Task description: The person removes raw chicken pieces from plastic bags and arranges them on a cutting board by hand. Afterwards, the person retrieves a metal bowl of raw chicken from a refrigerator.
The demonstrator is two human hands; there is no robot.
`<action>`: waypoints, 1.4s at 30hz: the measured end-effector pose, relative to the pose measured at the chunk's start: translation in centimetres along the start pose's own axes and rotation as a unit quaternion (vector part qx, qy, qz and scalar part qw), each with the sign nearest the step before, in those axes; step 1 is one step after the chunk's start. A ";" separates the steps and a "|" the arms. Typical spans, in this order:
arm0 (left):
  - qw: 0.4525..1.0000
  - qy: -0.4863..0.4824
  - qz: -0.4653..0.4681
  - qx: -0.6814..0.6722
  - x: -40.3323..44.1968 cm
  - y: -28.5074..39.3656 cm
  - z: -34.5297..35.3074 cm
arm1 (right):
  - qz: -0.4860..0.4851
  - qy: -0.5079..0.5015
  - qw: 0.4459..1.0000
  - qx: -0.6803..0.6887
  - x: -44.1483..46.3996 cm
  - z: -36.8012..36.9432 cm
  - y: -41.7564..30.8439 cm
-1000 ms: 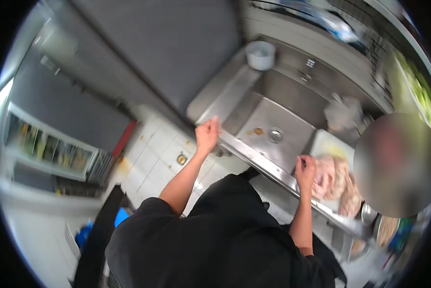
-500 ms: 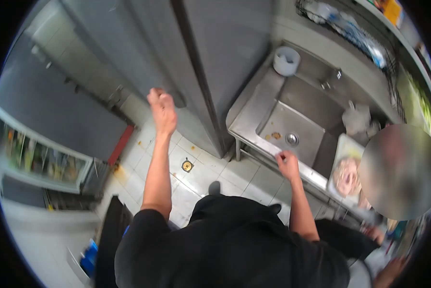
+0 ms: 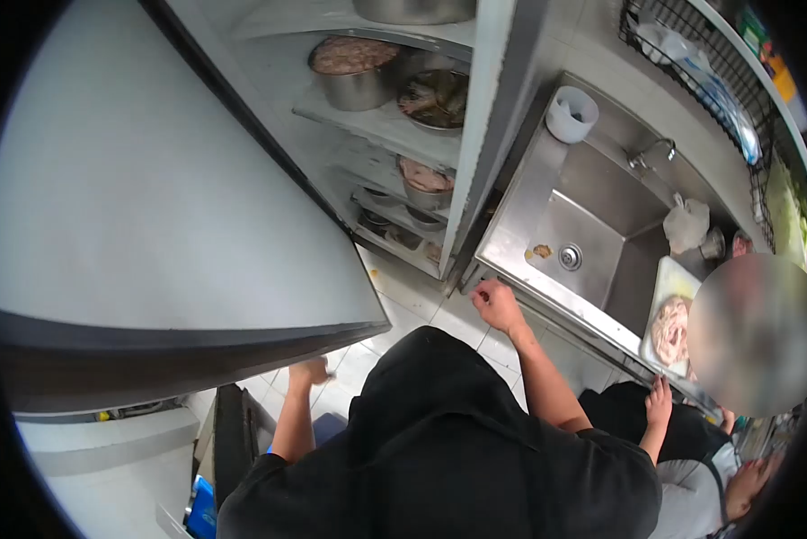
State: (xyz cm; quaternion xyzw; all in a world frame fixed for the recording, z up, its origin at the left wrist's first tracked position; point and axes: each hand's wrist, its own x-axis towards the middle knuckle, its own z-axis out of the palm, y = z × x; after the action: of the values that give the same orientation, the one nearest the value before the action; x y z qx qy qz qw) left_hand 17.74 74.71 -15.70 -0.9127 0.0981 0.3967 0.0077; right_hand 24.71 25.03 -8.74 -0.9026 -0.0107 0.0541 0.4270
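Note:
My left hand [image 3: 309,371] is closed at the outer edge of the wide-open refrigerator door [image 3: 170,198]. The door's edge hides part of its fingers. In front of the sink counter, my right hand [image 3: 498,307] is held in the air with its fingers curled. A dark spot shows between them, too small to name. Shelves inside the refrigerator [image 3: 376,126] carry a metal pot of ground meat [image 3: 354,56], a round pan of dark food [image 3: 435,97] and a pot of pale pink meat [image 3: 424,175]. Lower down are several smaller containers.
A steel sink [image 3: 592,234] stands right of the refrigerator, with a white tub [image 3: 571,114] on its corner. Raw meat [image 3: 671,331] lies on a white board [image 3: 664,287]. Close on my right is another person, whose hand [image 3: 660,404] is by the counter edge. A wire rack [image 3: 691,63] hangs above.
The refrigerator door has swung open toward me and to the left, showing the shelves. My left hand has come down and back with it. My right hand has shifted slightly left.

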 end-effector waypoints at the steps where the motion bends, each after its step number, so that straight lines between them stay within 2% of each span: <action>1: 0.985 -0.167 -0.030 0.044 -0.6 1.7 -0.5 | -0.013 -0.033 0.999 -0.001 0.5 0.1 -0.8; 3: 0.988 -0.040 0.029 -0.146 1.0 3.6 1.3 | -0.015 -0.066 0.998 -0.001 1.6 0.4 -1.8; 4: 0.962 -0.026 0.055 -0.268 -0.7 7.2 -3.9 | -0.037 -0.087 0.996 -0.003 2.3 0.3 -2.4; 5: 0.934 0.063 0.126 -0.329 -0.5 8.8 -5.6 | -0.060 -0.108 0.992 -0.004 3.1 0.4 -3.1; 6: 0.899 0.096 0.154 -0.398 0.9 10.1 -7.3 | -0.063 -0.127 0.990 -0.010 3.7 0.6 -3.9; 7: 0.894 0.128 0.110 -0.414 -0.7 12.8 -12.9 | -0.068 -0.136 0.988 -0.014 4.0 1.0 -4.5; 8: 0.851 0.184 0.138 -0.472 0.7 13.7 -15.3 | -0.081 -0.142 0.987 -0.005 4.4 1.2 -5.1; 10: 0.732 0.373 0.179 -0.542 2.2 15.7 -22.4 | -0.098 -0.142 0.985 0.012 5.4 1.7 -6.1; 11: 0.658 0.402 0.226 -0.595 1.8 16.1 -27.0 | -0.087 -0.148 0.985 0.011 5.5 1.5 -7.4; 15: 0.529 0.549 0.369 -0.531 -4.8 15.9 -46.1 | -0.101 -0.114 0.988 0.020 6.0 2.0 -9.0; 16: 0.536 0.574 0.361 -0.503 -6.7 15.7 -49.9 | -0.093 -0.102 0.990 0.017 6.3 2.1 -9.4; 18: 0.490 0.551 0.425 -0.526 -6.6 15.2 -56.6 | -0.083 -0.056 0.995 0.016 7.1 2.3 -10.3; 21: 0.523 0.519 0.440 -0.513 -5.2 14.5 -63.6 | -0.092 0.053 0.994 -0.014 8.7 4.2 -9.0; 22: 0.537 0.508 0.444 -0.506 -4.3 14.3 -64.0 | -0.089 0.073 0.993 -0.038 8.9 5.4 -8.0; 23: 0.559 0.479 0.433 -0.519 -3.9 14.3 -63.1 | -0.047 0.060 0.997 -0.017 8.6 4.8 -10.6; 25: 0.485 0.422 0.564 -0.517 -3.3 14.1 -62.1 | 0.027 0.059 0.997 0.049 8.5 5.5 -12.3; 26: 0.494 0.404 0.564 -0.524 -2.3 13.6 -60.7 | 0.039 0.066 0.995 0.068 8.3 6.1 -12.5; 28: 0.542 0.180 0.722 -0.391 -0.8 12.2 -56.6 | 0.075 0.091 0.990 0.081 7.9 7.7 -12.1; 30: 0.604 -0.005 0.739 -0.299 2.4 12.4 -51.6 | 0.107 0.105 0.984 0.093 7.2 9.0 -11.0; 32: 0.717 -0.204 0.625 -0.232 7.6 13.2 -46.4 | 0.162 0.098 0.979 0.077 5.5 10.6 -9.6; 33: 0.799 -0.198 0.531 -0.200 11.0 13.9 -43.4 | 0.169 0.102 0.977 0.078 4.4 11.1 -9.1; 34: 0.882 -0.176 0.390 -0.196 15.2 14.5 -39.6 | 0.206 0.104 0.968 0.094 3.3 11.6 -8.5; 35: 0.942 -0.087 0.299 -0.124 17.8 15.3 -37.1 | 0.243 0.107 0.958 0.112 2.3 12.1 -7.8; 36: 0.904 0.141 0.374 -0.149 22.6 14.6 -32.5 | 0.247 0.119 0.956 0.099 1.2 13.0 -6.5; 37: 0.906 0.132 0.377 -0.141 22.8 14.9 -32.0 | 0.271 0.123 0.948 0.112 0.0 13.2 -6.0; 38: 0.895 0.122 0.265 -0.336 23.0 15.9 -31.8 | 0.287 0.131 0.944 0.100 -1.0 13.5 -5.5; 39: 0.840 0.106 0.138 -0.514 23.1 16.8 -31.9 | 0.303 0.139 0.939 0.088 -2.1 13.9 -5.3; 40: 0.741 0.064 0.138 -0.654 23.9 17.3 -32.0 | 0.320 0.149 0.931 0.097 -3.2 14.3 -5.0; 42: 0.733 0.063 0.127 -0.665 24.9 18.1 -32.6 | 0.338 0.151 0.923 0.104 -5.1 15.0 -4.0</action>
State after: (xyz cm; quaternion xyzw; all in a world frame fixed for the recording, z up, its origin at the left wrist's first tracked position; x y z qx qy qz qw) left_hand 54.53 49.65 -10.21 -0.6868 -0.0753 0.2993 -0.6581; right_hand 18.15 38.80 -14.65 -0.8007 0.3648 0.0589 0.4714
